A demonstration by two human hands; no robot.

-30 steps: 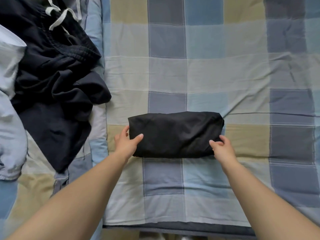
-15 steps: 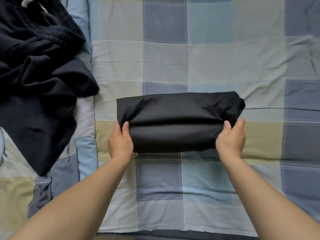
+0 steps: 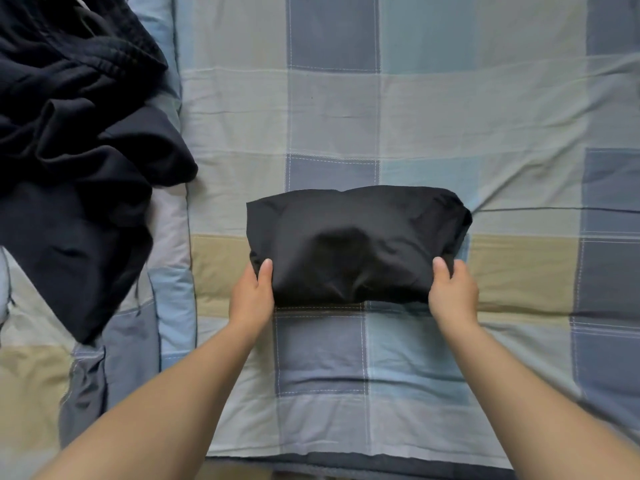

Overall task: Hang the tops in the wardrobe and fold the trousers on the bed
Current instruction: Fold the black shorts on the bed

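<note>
A pair of black trousers (image 3: 353, 244), folded into a compact bundle, is in the middle of the checked bed cover (image 3: 415, 116). My left hand (image 3: 252, 296) grips the bundle's near left corner, thumb on top and fingers underneath. My right hand (image 3: 452, 292) grips the near right corner in the same way. The near edge of the bundle is raised off the cover and the fabric sags in the middle.
A heap of dark, unfolded garments (image 3: 79, 161) lies on the left side of the bed. The near edge of the bed (image 3: 363, 462) runs along the bottom. A pale cloth (image 3: 2, 306) shows at the far left edge.
Both hands have gone from resting beside the flat bundle to gripping its near corners. The bundle has lifted at its near edge and bunched narrower.
</note>
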